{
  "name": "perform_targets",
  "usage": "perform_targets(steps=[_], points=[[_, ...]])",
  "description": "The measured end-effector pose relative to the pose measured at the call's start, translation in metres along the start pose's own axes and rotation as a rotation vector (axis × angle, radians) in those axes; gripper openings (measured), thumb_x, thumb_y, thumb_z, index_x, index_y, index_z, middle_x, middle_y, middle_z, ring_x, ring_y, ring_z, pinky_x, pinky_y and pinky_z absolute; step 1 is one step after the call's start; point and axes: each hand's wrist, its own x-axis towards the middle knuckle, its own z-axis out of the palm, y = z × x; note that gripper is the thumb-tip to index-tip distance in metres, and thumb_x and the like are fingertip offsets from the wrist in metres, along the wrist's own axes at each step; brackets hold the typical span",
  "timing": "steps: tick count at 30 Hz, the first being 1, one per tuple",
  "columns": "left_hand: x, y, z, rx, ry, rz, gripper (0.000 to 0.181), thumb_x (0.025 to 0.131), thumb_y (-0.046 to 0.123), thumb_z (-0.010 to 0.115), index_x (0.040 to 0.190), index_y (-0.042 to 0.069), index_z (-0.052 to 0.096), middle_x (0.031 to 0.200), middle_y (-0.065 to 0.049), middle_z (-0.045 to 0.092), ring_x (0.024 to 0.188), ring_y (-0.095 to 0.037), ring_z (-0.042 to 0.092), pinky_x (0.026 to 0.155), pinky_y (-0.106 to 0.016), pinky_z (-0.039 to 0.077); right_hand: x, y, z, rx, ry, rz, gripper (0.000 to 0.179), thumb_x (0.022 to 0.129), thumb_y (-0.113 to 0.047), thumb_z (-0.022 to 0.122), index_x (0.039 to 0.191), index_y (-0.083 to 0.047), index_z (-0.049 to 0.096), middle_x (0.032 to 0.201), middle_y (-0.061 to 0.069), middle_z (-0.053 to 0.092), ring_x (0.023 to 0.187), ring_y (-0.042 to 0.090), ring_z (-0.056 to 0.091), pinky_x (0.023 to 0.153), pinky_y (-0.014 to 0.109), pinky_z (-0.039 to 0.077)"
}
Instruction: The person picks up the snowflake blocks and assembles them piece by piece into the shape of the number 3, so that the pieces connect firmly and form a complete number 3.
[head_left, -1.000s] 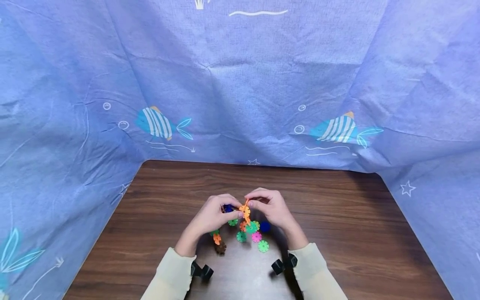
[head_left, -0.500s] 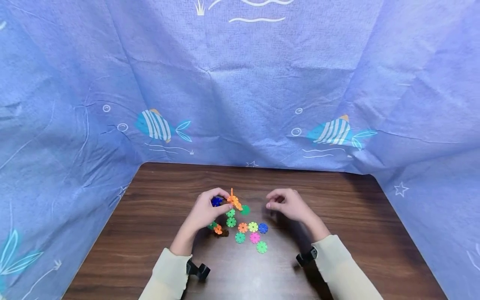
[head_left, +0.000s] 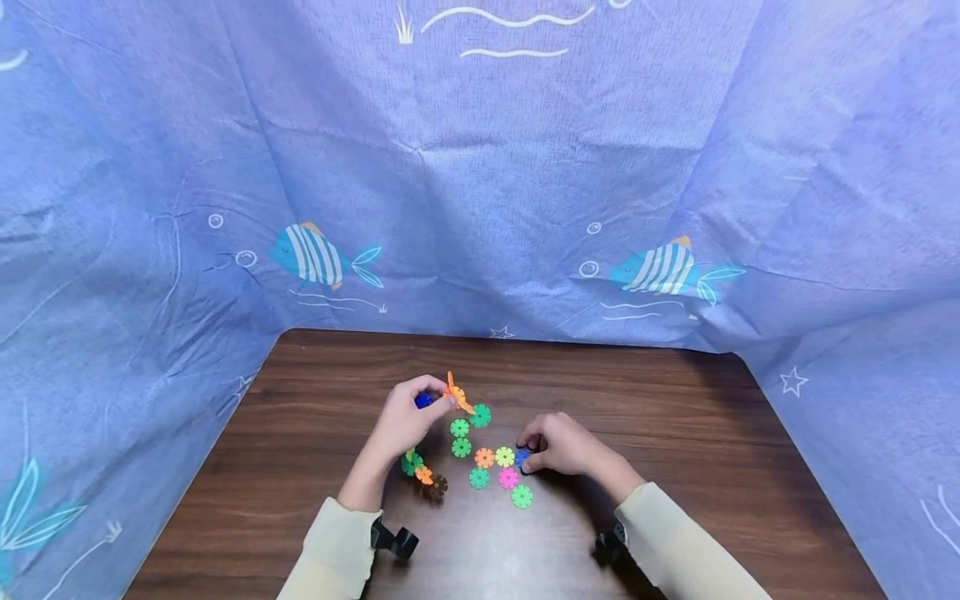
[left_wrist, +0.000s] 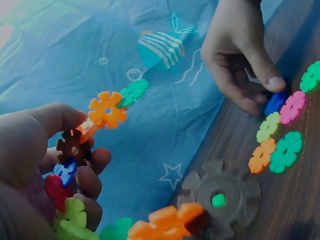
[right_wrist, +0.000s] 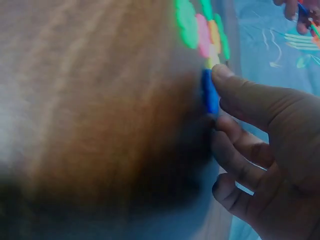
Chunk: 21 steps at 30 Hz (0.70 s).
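My left hand [head_left: 401, 421] pinches a chain of interlocked snowflake discs, gripping near a brown disc [left_wrist: 74, 147]. At the chain's far end are an orange disc [left_wrist: 107, 110] and a green disc [left_wrist: 134, 93]. The rest droops past the fingers through blue, red [left_wrist: 57, 192] and yellow-green discs to an orange disc [left_wrist: 165, 222] and a brown disc [head_left: 436, 485]. My right hand [head_left: 566, 446] is low over the table, its thumb and fingers pinching a blue snowflake disc [right_wrist: 210, 92] at the right end of a group of loose discs.
Beside the right hand lie yellow [head_left: 505, 457], orange [head_left: 484, 457], pink [head_left: 508, 477] and several green discs [head_left: 522, 497] on the dark wooden table [head_left: 675, 433]. Two more green discs [head_left: 461, 447] lie between the hands. A blue fish-print cloth [head_left: 480, 167] surrounds the table's back and sides.
Both hands were together at the chain's orange discs. My right hand has let go, moved right, then come down onto the blue disc. My left hand has carried the chain slightly left.
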Motion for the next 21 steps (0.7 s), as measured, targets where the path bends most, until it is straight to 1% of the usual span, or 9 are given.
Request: perform_targets(steps=[3,7,10,12,15,17,19,20,21], points=[[-0.001,-0.001,0.002,-0.026,0.012,0.014,0.006,0.091,0.014,0.075,0.093,0.009,0.073,0.085,-0.003,0.074,0.067,-0.012,0.054,0.057,-0.024,0.041,0.000,-0.001,0.004,-0.012,-0.004,0.020,0.026,0.075,-0.024,0.092,0.096,-0.017,0.078,0.084,-0.009,0.067,0.079,0.009,0.061,0.072,0.026,0.049],[-0.002,-0.001,0.004,-0.062,0.023,0.030,0.005,0.090,0.011,0.074,0.090,0.007,0.073,0.084,-0.004,0.074,0.065,-0.012,0.054,0.055,-0.025,0.040,0.001,-0.003,0.003,0.062,0.019,0.038,0.020,0.080,-0.011,0.088,0.091,-0.014,0.071,0.082,-0.007,0.069,0.077,0.007,0.063,0.072,0.027,0.052],[-0.002,-0.001,0.005,-0.075,0.017,0.025,0.002,0.088,0.010,0.076,0.088,0.008,0.075,0.083,-0.004,0.074,0.062,-0.011,0.052,0.053,-0.024,0.040,0.007,-0.004,-0.002,0.123,0.074,0.039,0.018,0.085,-0.004,0.081,0.091,-0.015,0.069,0.082,-0.007,0.070,0.078,0.006,0.064,0.073,0.026,0.054],[-0.003,-0.001,0.006,-0.085,0.006,0.021,0.003,0.087,0.009,0.078,0.089,0.008,0.077,0.085,-0.005,0.075,0.065,-0.011,0.057,0.056,-0.025,0.044,0.012,-0.008,-0.007,0.175,0.134,0.035,0.015,0.088,-0.004,0.078,0.093,-0.016,0.071,0.085,-0.007,0.071,0.079,0.006,0.065,0.074,0.026,0.054],[-0.004,0.001,0.005,-0.096,-0.015,0.022,0.005,0.087,0.009,0.079,0.092,0.009,0.081,0.088,-0.006,0.078,0.073,-0.013,0.065,0.061,-0.025,0.050,0.018,-0.018,-0.015,0.322,0.251,0.023,0.012,0.091,-0.007,0.076,0.099,-0.015,0.074,0.089,-0.002,0.074,0.079,0.013,0.067,0.071,0.027,0.056],[-0.005,0.003,0.004,-0.083,-0.021,0.032,0.007,0.089,0.011,0.079,0.095,0.008,0.082,0.090,-0.007,0.079,0.079,-0.014,0.070,0.066,-0.026,0.054,0.022,-0.027,-0.018,0.447,0.332,0.008,0.010,0.092,-0.008,0.076,0.101,-0.012,0.075,0.091,0.003,0.076,0.078,0.020,0.069,0.069,0.027,0.057],[-0.006,0.005,0.003,-0.053,-0.020,0.046,0.009,0.090,0.012,0.078,0.097,0.009,0.083,0.092,-0.005,0.079,0.082,-0.015,0.071,0.068,-0.027,0.055,0.025,-0.037,-0.019,0.578,0.418,-0.005,0.009,0.092,-0.007,0.076,0.101,-0.009,0.075,0.092,0.008,0.076,0.077,0.021,0.069,0.068,0.026,0.056],[-0.006,0.006,0.003,-0.032,-0.017,0.061,0.009,0.091,0.012,0.078,0.098,0.009,0.083,0.093,-0.005,0.079,0.083,-0.015,0.071,0.068,-0.027,0.055,0.025,-0.045,-0.021,0.643,0.455,-0.009,0.009,0.092,-0.004,0.075,0.101,-0.005,0.075,0.093,0.012,0.076,0.077,0.020,0.069,0.068,0.025,0.056],[-0.007,0.008,0.003,-0.010,-0.011,0.072,0.009,0.091,0.012,0.077,0.098,0.010,0.083,0.094,-0.004,0.079,0.084,-0.015,0.071,0.070,-0.027,0.056,0.027,-0.049,-0.020,0.707,0.495,-0.018,0.009,0.092,-0.003,0.075,0.101,-0.002,0.074,0.094,0.014,0.075,0.078,0.018,0.069,0.069,0.024,0.057]])
